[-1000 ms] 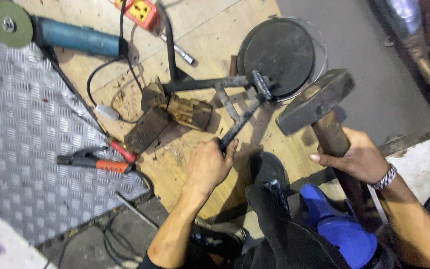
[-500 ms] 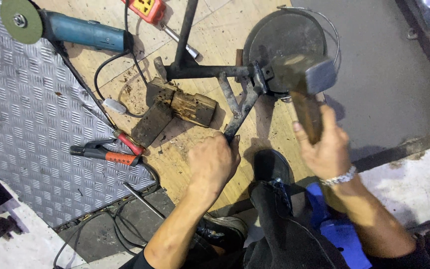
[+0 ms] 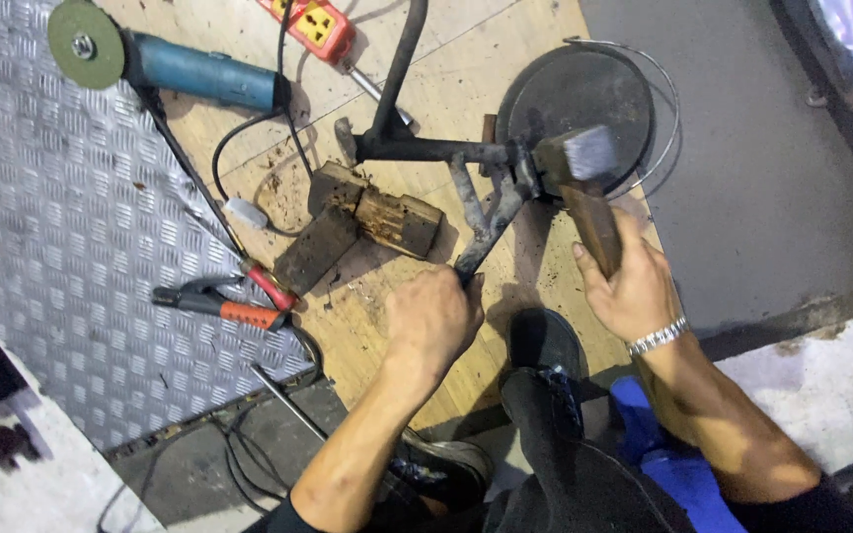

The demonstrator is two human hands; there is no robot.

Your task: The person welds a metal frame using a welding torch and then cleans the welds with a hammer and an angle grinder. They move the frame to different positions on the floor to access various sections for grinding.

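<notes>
My left hand (image 3: 433, 318) grips the near end of a dark metal frame (image 3: 458, 163) of welded bars that lies on a plywood board (image 3: 466, 79). My right hand (image 3: 630, 286), with a metal bracelet, is closed on the wooden handle of a heavy hammer (image 3: 579, 163). The hammer's steel head rests on the frame's joint, beside a round black disc (image 3: 584, 94). Two rough wooden blocks (image 3: 367, 222) lie just left of the frame. My black shoe (image 3: 545, 345) stands on the board between my hands.
A blue angle grinder (image 3: 165, 64) with a green disc lies at upper left, its cable running across the board. A red power strip (image 3: 313, 25) sits at the top. Red-handled pliers (image 3: 224, 301) lie on a chequer plate (image 3: 61, 227) at left. Grey floor (image 3: 762, 168) spreads to the right.
The hammer has swung from raised at the right down onto the frame's joint. My right hand moved left with it; my left hand kept its grip on the frame.
</notes>
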